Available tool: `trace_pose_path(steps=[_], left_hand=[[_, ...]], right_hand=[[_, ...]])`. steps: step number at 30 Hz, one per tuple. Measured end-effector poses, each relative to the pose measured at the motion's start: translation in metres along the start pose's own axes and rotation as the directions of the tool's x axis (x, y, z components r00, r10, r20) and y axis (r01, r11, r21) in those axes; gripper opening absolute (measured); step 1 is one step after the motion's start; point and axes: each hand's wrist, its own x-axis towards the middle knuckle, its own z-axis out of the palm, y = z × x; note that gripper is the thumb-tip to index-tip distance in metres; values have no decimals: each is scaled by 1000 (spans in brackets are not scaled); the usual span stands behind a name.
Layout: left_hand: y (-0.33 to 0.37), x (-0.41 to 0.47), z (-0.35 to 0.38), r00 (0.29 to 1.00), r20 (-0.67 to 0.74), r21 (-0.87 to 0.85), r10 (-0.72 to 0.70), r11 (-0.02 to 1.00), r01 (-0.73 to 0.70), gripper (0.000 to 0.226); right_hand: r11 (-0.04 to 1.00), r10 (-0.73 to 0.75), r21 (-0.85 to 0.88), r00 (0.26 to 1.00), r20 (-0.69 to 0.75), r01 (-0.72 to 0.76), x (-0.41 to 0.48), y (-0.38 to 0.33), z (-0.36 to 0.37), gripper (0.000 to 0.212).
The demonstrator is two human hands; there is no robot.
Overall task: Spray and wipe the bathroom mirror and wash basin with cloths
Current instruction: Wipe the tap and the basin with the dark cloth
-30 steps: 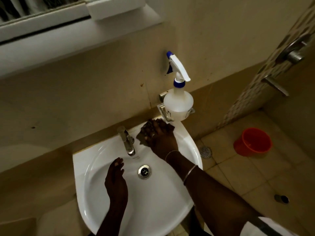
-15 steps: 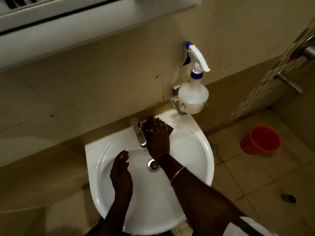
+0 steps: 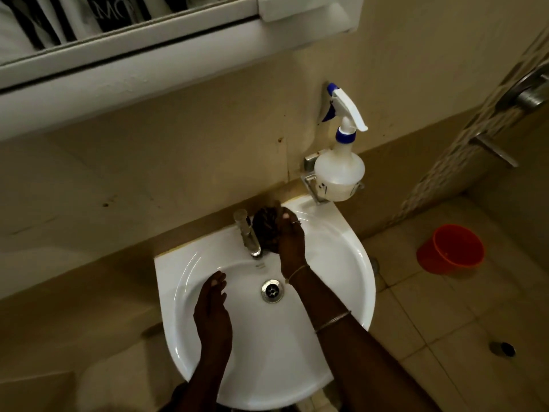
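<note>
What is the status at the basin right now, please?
Right hand pressing dark cloth on basin rim beside tap. Left hand open, flat in bowl. Spray bottle parked in wall holder. Nothing obstructing.

Views: one only, the head camera, so nothing is shared between views.
Position: above the basin [image 3: 350,263], at the person's head.
Facing: forward and steeply down, toward the wall behind the tap [image 3: 248,233].
Nearness: close; both forearms reach in from the bottom edge.
Centre: the drain [image 3: 271,290] sits just below mid-frame.
Edges: wide-angle; cabinet [image 3: 124,63] along the top, floor with bucket [image 3: 450,248] at right.
</note>
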Motion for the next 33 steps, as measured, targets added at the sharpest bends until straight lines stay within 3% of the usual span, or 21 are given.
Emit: trace_pose_path(steps=[2, 4, 7, 9, 11, 13, 17, 22, 27, 30, 33], left_hand=[[-1, 0, -1, 1000, -1, -12, -9, 1000, 9, 35], [-1, 0, -1, 1000, 3, -14, -8, 1000, 9, 35], [-3, 2, -2, 1000, 10, -19, -1, 1000, 1, 35], [-2, 3, -3, 1000, 12, -14, -2, 1000, 2, 35], [-3, 2, -4, 1000, 14, -24, 0, 1000, 0, 35], [-4, 1, -4, 1000, 15, -19, -2, 1000, 2, 35], [-4, -2, -2, 1000, 16, -2, -3, 1000, 3, 34], [-5, -9, -3, 1000, 30, 33, -8, 999, 7, 32], [-10, -13, -9, 999, 45, 41, -11, 999, 9, 31], [-14, -17, -9, 999, 48, 39, -14, 999, 12, 31], [-16, -20, -8, 999, 43, 25, -30, 999, 29, 30]], right_hand=[[937, 169, 308, 986, 6, -163, 9, -1, 6, 38], [874, 307, 364, 947, 97, -321, 10, -1, 13, 44], [902, 394, 127, 906, 156, -414, 6, -14, 33, 41], [934, 357, -86, 922, 149, -348, 6, -23, 39, 23], [939, 328, -168, 930, 169, -300, 2, -27, 38, 16], [948, 304, -157, 930, 205, -276, -6, -20, 29, 20], [953, 292, -154, 928, 231, -261, -32, -7, 4, 54], [860, 409, 245, 891, 196, -448, -59, 14, -29, 40], [654, 402, 663, 910, 102, -363, -68, -3, -47, 39], [669, 261, 689, 956, 132, -278, -68, -19, -55, 44], [669, 242, 677, 951, 192, -307, -71, -14, -62, 51]])
